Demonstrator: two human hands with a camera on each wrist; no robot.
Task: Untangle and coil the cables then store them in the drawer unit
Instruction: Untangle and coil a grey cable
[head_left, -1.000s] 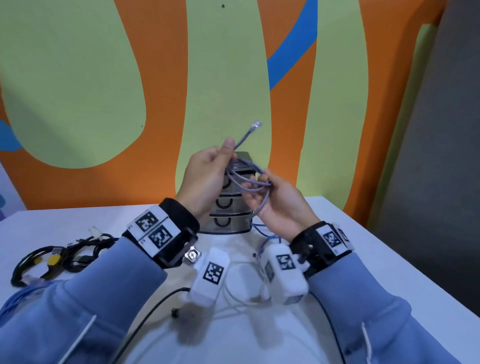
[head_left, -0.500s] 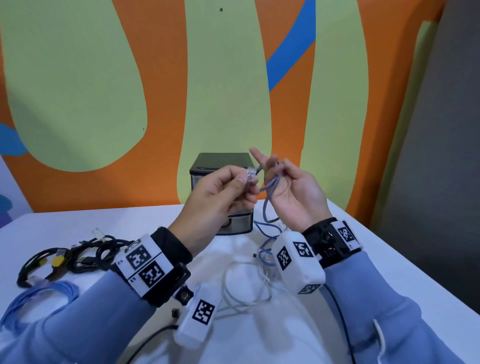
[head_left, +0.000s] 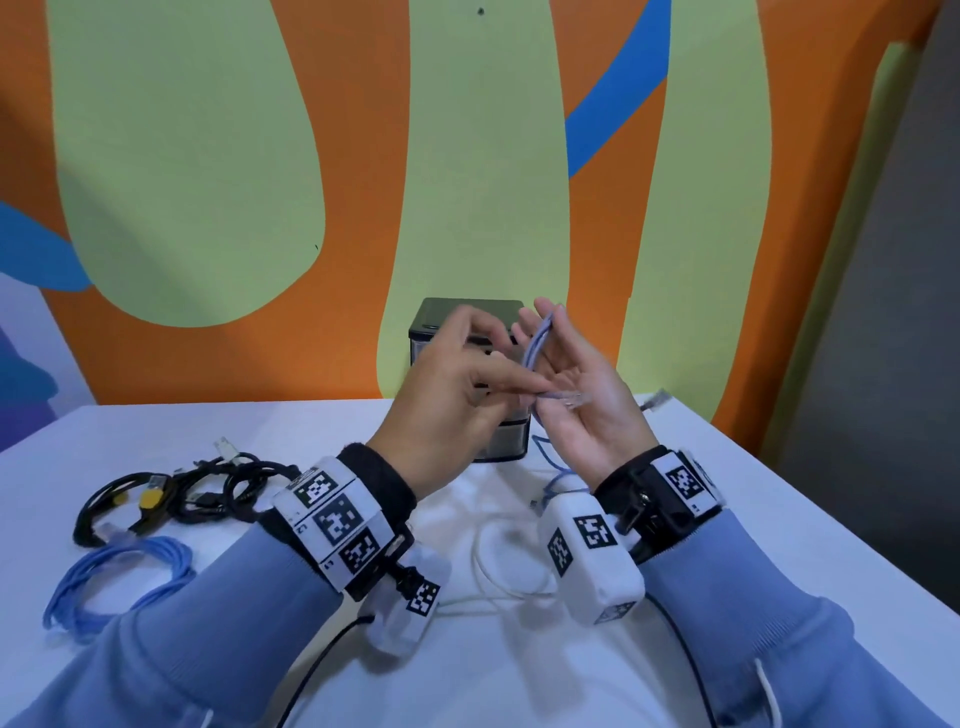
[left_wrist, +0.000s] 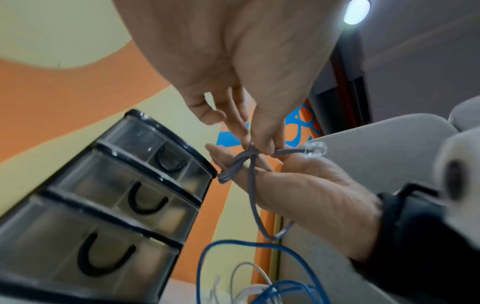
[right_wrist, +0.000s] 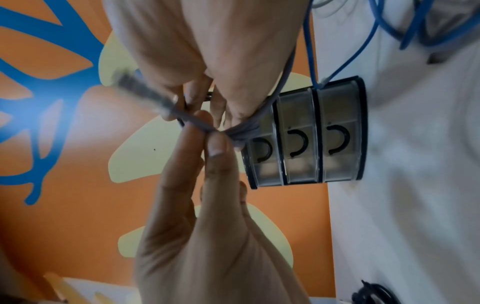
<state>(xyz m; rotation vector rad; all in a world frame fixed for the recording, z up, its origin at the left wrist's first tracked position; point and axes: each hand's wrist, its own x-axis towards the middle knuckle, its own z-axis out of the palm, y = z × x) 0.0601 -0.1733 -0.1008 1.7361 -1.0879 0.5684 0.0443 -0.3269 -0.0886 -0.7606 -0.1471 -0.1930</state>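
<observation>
— What's lying nearest on the table (head_left: 779, 525)?

— A loose white cable (head_left: 498, 571) between the two wrists, with a coiled blue cable (head_left: 119, 577) and a bundle of black cables (head_left: 208, 488) off to the left; my guess is they're parked there waiting their turn.

— And the hands?

— Both are raised above the table, in front of the drawer unit (head_left: 511, 447). The right hand (head_left: 582, 410) is palm up, fingers fairly straight, with the grey cable (head_left: 537, 345) folded into a small bundle across it. I'd say it acts as a form to keep the loops together.

— The left?

— The left hand (head_left: 457, 400) pinches the cable's tail just behind the clear plug (head_left: 574, 399), thumb against fingertips, where it crosses the bundle; probably cinching a wrap.

— The drawers?

— All three look closed, right behind the hands.
</observation>
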